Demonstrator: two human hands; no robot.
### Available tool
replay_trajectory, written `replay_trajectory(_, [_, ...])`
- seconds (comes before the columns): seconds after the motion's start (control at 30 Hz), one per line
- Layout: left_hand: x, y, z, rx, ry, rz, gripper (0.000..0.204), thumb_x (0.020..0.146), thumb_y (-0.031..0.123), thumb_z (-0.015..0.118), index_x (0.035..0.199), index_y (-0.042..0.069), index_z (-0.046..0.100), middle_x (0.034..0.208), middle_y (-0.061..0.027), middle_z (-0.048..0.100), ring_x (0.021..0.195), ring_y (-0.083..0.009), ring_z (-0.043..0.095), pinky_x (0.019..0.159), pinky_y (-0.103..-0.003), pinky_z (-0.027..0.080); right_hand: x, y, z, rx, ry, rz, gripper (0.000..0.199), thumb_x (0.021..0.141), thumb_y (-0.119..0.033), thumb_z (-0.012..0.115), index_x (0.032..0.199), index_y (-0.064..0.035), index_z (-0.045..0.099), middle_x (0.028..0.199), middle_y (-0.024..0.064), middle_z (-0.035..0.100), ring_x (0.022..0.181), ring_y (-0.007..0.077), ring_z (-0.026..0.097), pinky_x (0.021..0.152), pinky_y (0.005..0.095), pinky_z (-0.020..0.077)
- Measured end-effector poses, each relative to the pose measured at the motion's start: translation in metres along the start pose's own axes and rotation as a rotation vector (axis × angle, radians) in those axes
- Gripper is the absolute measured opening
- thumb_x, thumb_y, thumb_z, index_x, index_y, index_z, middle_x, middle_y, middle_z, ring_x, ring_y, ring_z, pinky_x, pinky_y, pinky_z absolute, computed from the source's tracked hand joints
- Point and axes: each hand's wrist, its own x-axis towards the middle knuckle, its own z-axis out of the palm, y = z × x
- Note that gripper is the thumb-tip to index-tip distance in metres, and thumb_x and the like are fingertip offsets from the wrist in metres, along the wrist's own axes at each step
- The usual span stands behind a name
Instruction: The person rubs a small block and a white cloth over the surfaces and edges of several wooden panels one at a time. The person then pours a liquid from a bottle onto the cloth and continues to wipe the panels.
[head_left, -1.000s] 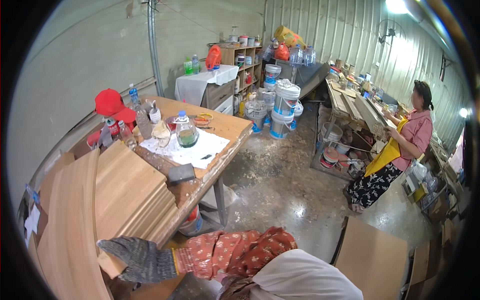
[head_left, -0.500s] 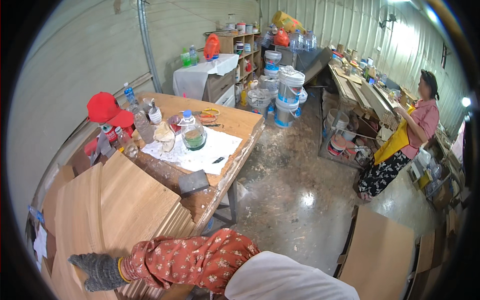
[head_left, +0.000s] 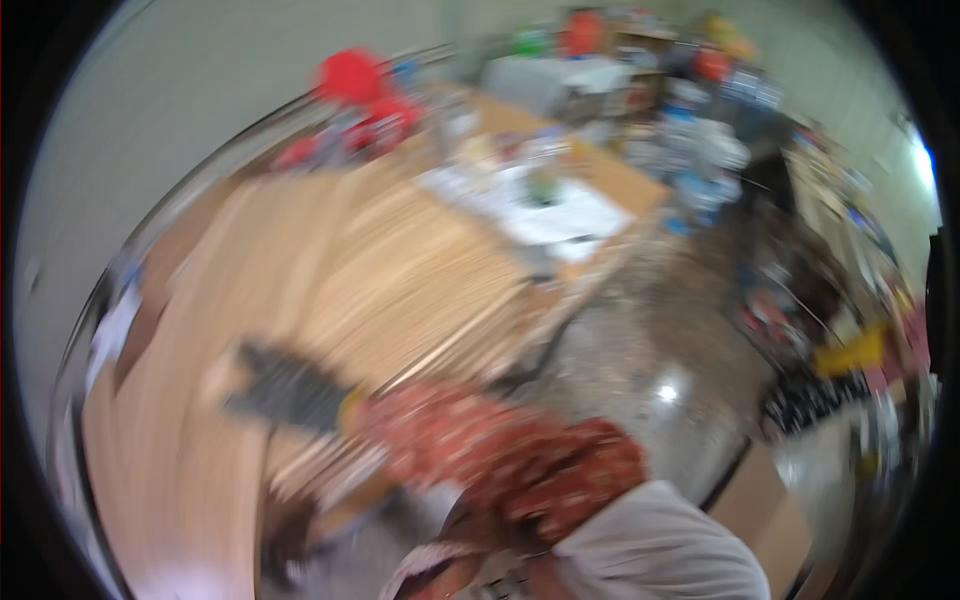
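My right hand (head_left: 285,387), in a dark grey knitted glove with a yellow cuff, reaches leftward across the lower part of the view. It lies over the right edge of a long light-brown wooden board (head_left: 190,400). Its fingers are smeared by motion, so whether they grip the board or only rest on it is unclear. Beside and beyond the hand spreads a stack of similar wooden boards (head_left: 410,270), their edges stepped on the right. I cannot make out my left hand; a dark blurred shape near the lower edge is too smeared to name.
Behind the boards stands a worktable (head_left: 620,190) with white paper (head_left: 570,215) and a bottle (head_left: 543,180) on it. A red cap (head_left: 350,77) is at the far left. Buckets (head_left: 705,165) stand beyond the table. At the right edge a co-worker's patterned clothing (head_left: 815,398) shows.
The view has swung left and down and is now blurred, so the scene sits farther right. My gloved right hand stays at the boards, which now fill more of the picture.
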Motion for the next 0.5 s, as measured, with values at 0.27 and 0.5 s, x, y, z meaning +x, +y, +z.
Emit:
replay_trajectory(0.27, [-0.071, 0.066, -0.15, -0.159, -0.022, 0.089, 0.04, 0.086, 0.032, 0.051, 0.109, -0.001, 0.05, 0.095, -0.0175, 0.06, 0.081, -0.0259, 0.062, 0.073, -0.037, 0.053, -0.022, -0.084, -0.017, 0.259, 0.164, 0.188, 0.056, 0.076, -0.022, 0.073, 0.122, -0.0004, 0.048, 0.106, 0.0162, 0.059, 0.096, 0.024, 0.061, 0.079, 0.035, 0.054])
replay_trajectory(0.5, [-0.044, 0.084, -0.15, 0.125, 0.227, 0.177, 0.041, 0.088, 0.015, 0.058, 0.122, -0.004, 0.044, 0.111, -0.0195, 0.057, 0.092, -0.0247, 0.063, 0.077, -0.033, 0.056, -0.072, -0.179, 0.05, -0.181, -0.031, -0.254, 0.055, 0.078, -0.027, 0.071, 0.12, 0.0009, 0.051, 0.107, 0.0173, 0.059, 0.095, 0.0273, 0.061, 0.079, 0.0375, 0.053])
